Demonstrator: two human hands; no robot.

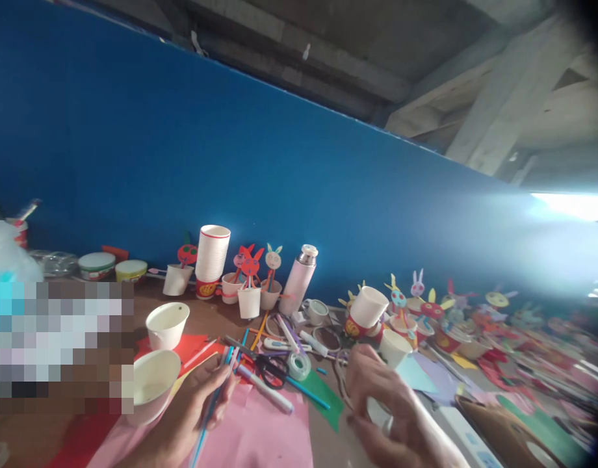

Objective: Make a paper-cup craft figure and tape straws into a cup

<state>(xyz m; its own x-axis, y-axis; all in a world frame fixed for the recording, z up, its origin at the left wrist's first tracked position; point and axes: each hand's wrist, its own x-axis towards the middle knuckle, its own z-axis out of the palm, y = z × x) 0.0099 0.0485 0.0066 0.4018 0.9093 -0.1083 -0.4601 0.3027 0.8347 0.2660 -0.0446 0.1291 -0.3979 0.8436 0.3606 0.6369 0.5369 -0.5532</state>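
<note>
My left hand (204, 390) is closed around thin blue straws (209, 409) that run lengthwise across the palm. Below it lies a sheet of pink paper (264, 429). My right hand (387, 403) hovers over the right of the table, slightly blurred, fingers curled and thumb apart; I see nothing held in it. Part of a white object (379, 415) shows beside its thumb. Between the hands are black-handled scissors (272, 372), a roll of clear tape (299, 366), a capped marker (264, 389) and a blue straw (309, 393) on green paper (323, 390).
White paper cups (167, 325) stand at left, with a tall cup stack (214, 253) behind. Cups with paper animal faces (250, 273) line the blue partition (279, 162). A pink thermos (299, 283) stands mid-back; a phone-like brown item (498, 429) lies at right.
</note>
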